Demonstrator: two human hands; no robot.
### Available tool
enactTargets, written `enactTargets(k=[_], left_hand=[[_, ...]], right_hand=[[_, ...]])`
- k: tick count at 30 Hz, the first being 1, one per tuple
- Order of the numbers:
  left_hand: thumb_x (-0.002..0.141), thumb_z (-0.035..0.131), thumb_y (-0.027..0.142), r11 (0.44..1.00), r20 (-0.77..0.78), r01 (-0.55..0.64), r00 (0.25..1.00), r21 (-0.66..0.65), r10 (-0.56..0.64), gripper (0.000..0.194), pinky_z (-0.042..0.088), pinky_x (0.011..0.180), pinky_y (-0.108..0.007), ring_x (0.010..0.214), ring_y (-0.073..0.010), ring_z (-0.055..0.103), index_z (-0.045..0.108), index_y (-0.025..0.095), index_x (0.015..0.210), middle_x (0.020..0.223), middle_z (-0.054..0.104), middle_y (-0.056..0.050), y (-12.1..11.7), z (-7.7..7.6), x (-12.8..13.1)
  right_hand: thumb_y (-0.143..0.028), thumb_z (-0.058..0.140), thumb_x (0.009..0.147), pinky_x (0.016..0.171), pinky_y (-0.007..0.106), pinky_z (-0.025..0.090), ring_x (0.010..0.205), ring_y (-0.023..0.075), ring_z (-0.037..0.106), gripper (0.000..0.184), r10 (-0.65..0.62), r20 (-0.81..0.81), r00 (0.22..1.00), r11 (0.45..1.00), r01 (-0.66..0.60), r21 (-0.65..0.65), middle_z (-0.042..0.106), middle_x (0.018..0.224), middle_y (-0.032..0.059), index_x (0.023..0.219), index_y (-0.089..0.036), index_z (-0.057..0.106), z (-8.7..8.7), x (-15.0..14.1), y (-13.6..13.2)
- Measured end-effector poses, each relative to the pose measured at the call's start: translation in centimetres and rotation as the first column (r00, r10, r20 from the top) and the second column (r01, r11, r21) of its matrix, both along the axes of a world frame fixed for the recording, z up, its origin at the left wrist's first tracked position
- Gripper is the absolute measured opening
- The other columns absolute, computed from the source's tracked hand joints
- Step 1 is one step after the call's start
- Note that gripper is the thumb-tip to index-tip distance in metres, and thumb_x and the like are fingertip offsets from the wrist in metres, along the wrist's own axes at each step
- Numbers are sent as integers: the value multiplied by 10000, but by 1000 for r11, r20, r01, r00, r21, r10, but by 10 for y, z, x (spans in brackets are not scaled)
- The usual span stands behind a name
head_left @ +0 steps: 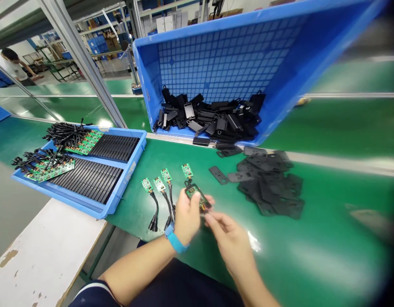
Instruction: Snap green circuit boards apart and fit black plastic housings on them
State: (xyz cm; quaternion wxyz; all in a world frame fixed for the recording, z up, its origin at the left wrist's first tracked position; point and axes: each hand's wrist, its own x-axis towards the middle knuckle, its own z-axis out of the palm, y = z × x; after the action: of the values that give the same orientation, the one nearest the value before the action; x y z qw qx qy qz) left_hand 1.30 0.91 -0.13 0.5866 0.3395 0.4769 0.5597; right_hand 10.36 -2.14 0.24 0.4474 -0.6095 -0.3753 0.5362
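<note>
My left hand (188, 215) is closed round a black plastic case (207, 204), its thumb on top. Inside the case lies a green circuit board (193, 192), with coloured wires at its lower end. My right hand (230, 238) pinches at that end, beside the wires; what is between its fingertips is blurred and hidden. On the green table left of my hands lie several loose circuit boards (159, 184) with black cables (156, 209). Another circuit board (186, 170) lies just beyond the case. A pile of flat black covers (269, 183) is spread out to the right.
A tilted blue crate (146, 85) at the back holds many black cases (212, 117). To the left, a blue tray (129, 170) carries rows of black cases and boards with cables. A metal post (85, 64) rises behind the tray. Another person (16, 68) is far left.
</note>
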Motion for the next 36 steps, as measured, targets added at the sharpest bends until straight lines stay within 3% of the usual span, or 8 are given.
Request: enactTargets(k=[8,17,20,23,27,30,32,36], left_hand=[[842,434,366,998,-135,58,989,32,-53,190,485,659,-274,720,-160,633,434,176,834,775,660,-62,-3,10,-7],[839,446,352,995,-266,32,964,94,-6,194,471,683,-258,751,-136,613,487,163,857,818,655,-56,-10,14,-9],[824,450,409,997,-203,-43,978,57,53,236,472,635,-244,645,-112,600,466,177,866,726,624,-13,-1,15,-19],[809,422,492,996,-17,-56,998,-75,54,299,425,483,-211,459,-72,512,419,208,905,661,560,37,15,19,-31],[833,345,491,925,354,286,916,-249,-188,346,342,431,-203,450,-76,463,453,174,917,716,568,-20,30,25,-44],[859,288,398,904,476,366,849,-222,-227,330,339,479,-221,516,-98,499,477,134,919,795,594,-82,31,23,-48],[861,296,353,918,459,349,858,-189,-232,299,332,499,-224,540,-101,508,475,123,925,823,599,-96,29,20,-48],[847,385,375,938,336,317,906,-141,-256,244,315,505,-218,556,-89,503,447,144,890,863,597,-83,28,15,-43]], right_hand=[[-367,568,695,622,272,438,629,181,562,191,79,241,967,989,-107,106,636,644,26,666,-197,649,4,6,2],[-409,503,763,435,226,403,474,139,542,295,201,247,948,977,-212,20,634,588,25,722,-152,641,-8,4,11],[-351,431,826,551,240,464,586,151,597,290,295,586,755,865,-471,172,660,646,19,765,-178,656,-10,15,36],[-277,462,812,828,396,407,917,252,559,225,69,853,517,817,-520,250,662,894,88,883,-176,651,-10,37,75],[-175,492,744,959,561,168,1038,350,450,163,-42,920,389,805,-533,261,642,824,158,803,-140,640,-14,59,115],[-143,458,725,967,549,176,922,307,518,154,-76,947,312,773,-582,254,630,718,119,696,-156,609,-17,63,122],[-172,451,732,912,523,289,796,263,561,140,-77,933,352,797,-541,270,622,710,96,735,-155,590,-13,65,116],[-335,497,758,633,328,477,601,169,582,190,176,669,723,835,-469,288,604,748,56,818,-178,586,12,68,90]])
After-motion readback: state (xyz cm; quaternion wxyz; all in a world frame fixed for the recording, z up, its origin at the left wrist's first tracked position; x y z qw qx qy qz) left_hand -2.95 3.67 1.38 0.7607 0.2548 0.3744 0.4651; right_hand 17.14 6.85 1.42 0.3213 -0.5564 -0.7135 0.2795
